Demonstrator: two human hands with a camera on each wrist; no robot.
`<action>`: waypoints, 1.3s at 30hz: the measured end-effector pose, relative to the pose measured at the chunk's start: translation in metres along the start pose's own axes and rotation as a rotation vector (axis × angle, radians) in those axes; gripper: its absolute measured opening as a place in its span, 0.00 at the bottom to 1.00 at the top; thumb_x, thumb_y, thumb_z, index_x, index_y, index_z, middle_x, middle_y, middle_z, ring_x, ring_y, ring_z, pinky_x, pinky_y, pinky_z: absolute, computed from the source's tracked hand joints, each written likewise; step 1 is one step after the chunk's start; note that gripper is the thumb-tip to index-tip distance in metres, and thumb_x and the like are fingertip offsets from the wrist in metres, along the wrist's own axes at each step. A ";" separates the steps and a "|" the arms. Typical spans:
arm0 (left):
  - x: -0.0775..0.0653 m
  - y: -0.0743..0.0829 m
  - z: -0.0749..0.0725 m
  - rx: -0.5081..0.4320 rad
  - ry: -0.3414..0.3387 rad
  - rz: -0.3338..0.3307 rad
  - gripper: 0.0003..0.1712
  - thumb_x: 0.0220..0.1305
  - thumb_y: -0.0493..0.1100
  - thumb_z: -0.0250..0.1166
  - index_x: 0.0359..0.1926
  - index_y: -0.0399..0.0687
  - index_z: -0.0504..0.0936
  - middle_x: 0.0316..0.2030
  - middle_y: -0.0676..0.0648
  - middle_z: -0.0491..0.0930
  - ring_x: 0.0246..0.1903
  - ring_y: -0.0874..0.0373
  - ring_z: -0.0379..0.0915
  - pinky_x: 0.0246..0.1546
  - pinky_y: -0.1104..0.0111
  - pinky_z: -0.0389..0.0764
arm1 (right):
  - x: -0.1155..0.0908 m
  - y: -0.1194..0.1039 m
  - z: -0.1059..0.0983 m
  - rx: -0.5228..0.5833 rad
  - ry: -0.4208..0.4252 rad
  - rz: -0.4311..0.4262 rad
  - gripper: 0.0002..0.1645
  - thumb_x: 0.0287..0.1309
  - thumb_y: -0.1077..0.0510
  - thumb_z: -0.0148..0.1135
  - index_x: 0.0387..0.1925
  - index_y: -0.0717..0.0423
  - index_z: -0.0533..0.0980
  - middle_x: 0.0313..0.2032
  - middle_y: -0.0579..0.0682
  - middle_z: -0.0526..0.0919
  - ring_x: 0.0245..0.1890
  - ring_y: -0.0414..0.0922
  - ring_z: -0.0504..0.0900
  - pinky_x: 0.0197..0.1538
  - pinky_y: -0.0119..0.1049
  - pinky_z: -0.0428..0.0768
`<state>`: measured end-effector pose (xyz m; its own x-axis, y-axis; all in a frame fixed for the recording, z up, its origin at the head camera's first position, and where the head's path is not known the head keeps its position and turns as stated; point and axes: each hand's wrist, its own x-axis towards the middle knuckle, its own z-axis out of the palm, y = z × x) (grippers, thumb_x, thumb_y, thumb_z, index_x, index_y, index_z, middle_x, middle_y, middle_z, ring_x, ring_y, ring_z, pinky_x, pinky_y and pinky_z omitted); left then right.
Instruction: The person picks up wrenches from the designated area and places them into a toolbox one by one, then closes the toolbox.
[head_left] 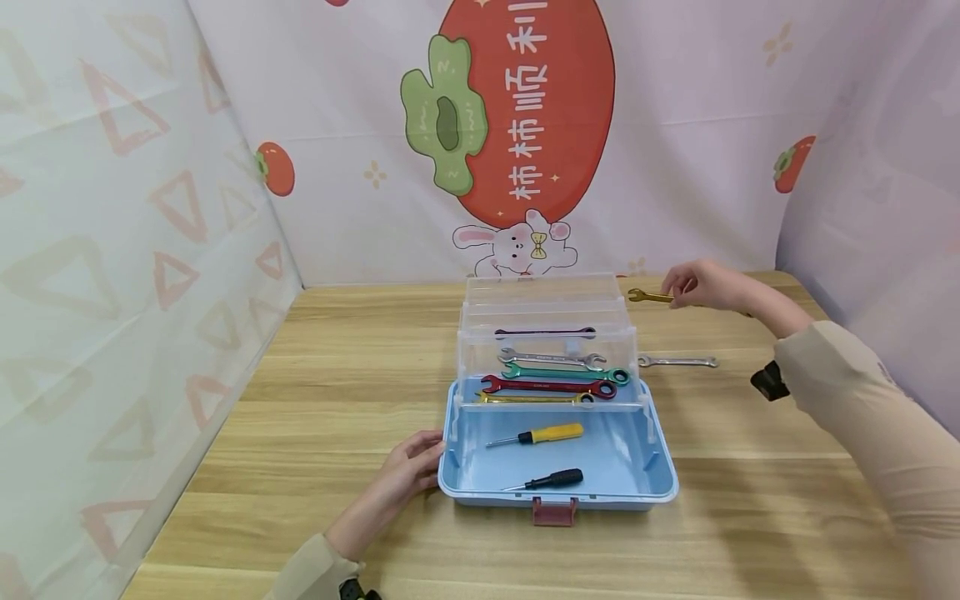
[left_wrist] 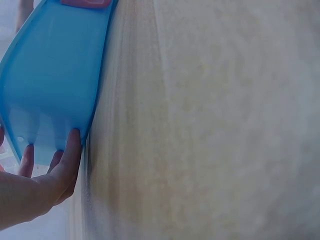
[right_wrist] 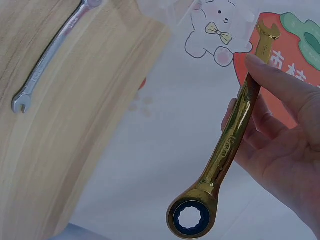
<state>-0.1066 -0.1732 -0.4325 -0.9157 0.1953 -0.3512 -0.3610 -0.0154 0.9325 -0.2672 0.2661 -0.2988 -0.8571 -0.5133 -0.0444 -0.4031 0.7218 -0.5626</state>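
My right hand point(head_left: 708, 286) pinches a gold combination wrench point(right_wrist: 229, 145) between thumb and fingers, above the table's back right. The wrench's ratchet ring end and open end both show in the right wrist view. My left hand point(head_left: 411, 467) rests its fingers, fairly straight, against the left side of a blue toolbox point(left_wrist: 55, 70). In the toolbox lie a yellow-handled screwdriver point(head_left: 557, 432) and a black-handled screwdriver point(head_left: 564, 477). Behind them, several wrenches sit on the clear tiers: gold point(head_left: 532, 399), red point(head_left: 547, 387), green point(head_left: 555, 372), silver point(head_left: 551, 358) and purple point(head_left: 543, 333).
A silver open-end wrench point(head_left: 678, 362) lies on the wooden table point(head_left: 352, 367), right of the toolbox. The toolbox's clear lid point(head_left: 543, 289) stands raised at its back. A pink latch point(head_left: 554, 512) hangs at its front. Printed cloth point(head_left: 697, 167) surrounds the table.
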 end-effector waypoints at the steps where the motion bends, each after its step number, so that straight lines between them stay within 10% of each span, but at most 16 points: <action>1: 0.000 0.000 0.000 0.002 -0.002 0.000 0.30 0.59 0.47 0.57 0.56 0.30 0.63 0.47 0.43 0.72 0.41 0.56 0.73 0.42 0.63 0.75 | 0.001 -0.001 0.000 -0.005 0.008 -0.002 0.07 0.50 0.70 0.58 0.35 0.66 0.74 0.23 0.51 0.72 0.25 0.43 0.72 0.28 0.33 0.73; 39: -0.002 0.003 0.003 -0.002 0.016 -0.007 0.28 0.61 0.45 0.55 0.56 0.30 0.62 0.47 0.43 0.72 0.41 0.57 0.72 0.41 0.63 0.75 | 0.057 -0.058 0.017 -0.031 0.005 -0.111 0.07 0.47 0.69 0.62 0.33 0.62 0.77 0.25 0.52 0.76 0.28 0.46 0.72 0.32 0.34 0.73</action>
<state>-0.1049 -0.1707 -0.4291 -0.9157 0.1797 -0.3595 -0.3681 -0.0160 0.9296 -0.2868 0.1872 -0.2832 -0.8081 -0.5887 0.0209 -0.5054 0.6746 -0.5381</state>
